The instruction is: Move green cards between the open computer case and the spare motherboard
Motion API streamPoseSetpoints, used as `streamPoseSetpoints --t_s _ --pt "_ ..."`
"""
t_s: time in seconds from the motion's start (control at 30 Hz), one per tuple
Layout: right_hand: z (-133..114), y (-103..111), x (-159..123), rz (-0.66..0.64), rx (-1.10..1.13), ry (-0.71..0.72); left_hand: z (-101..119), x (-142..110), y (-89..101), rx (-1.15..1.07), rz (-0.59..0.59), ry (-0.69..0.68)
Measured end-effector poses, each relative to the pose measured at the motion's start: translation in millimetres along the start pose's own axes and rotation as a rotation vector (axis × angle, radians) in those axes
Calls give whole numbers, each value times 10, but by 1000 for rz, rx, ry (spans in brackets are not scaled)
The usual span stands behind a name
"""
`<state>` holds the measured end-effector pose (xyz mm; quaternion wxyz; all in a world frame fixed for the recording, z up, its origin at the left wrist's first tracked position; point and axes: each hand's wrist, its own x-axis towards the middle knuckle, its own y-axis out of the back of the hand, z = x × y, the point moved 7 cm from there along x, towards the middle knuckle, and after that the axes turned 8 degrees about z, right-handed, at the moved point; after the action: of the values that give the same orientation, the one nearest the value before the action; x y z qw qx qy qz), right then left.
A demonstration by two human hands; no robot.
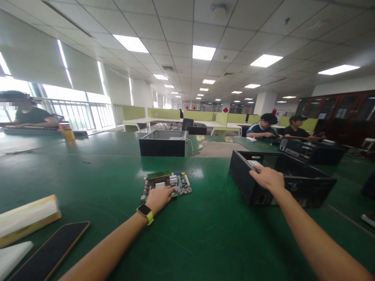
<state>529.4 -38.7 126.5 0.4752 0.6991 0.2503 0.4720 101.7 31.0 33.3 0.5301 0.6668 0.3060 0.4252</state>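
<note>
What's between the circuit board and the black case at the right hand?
Just bare green tabletop between the circuit board and the case, as the head view shows.

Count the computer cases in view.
3: near case at the right hand, middle case beyond the circuit board, far case farther back at right. Long flat thing at far left: too unclear to tell. Others may be hidden.

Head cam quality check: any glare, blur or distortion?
Head view: ceiling lights and windows blown out; head view: glare patches on the table near both far corners of the board; head view: wide-angle stretch toward the edges, board's fine markings too soft to read.
</note>
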Motion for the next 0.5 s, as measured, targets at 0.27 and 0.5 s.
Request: streamPoseSetpoints --t_s 0.27,0.5 --pt "-960 526 -1113 137 31 150 -1125 -72 -85 132 38 205" --pt "-1715 890 -2096 72 269 348 -1426 -225 304 57 226 386"
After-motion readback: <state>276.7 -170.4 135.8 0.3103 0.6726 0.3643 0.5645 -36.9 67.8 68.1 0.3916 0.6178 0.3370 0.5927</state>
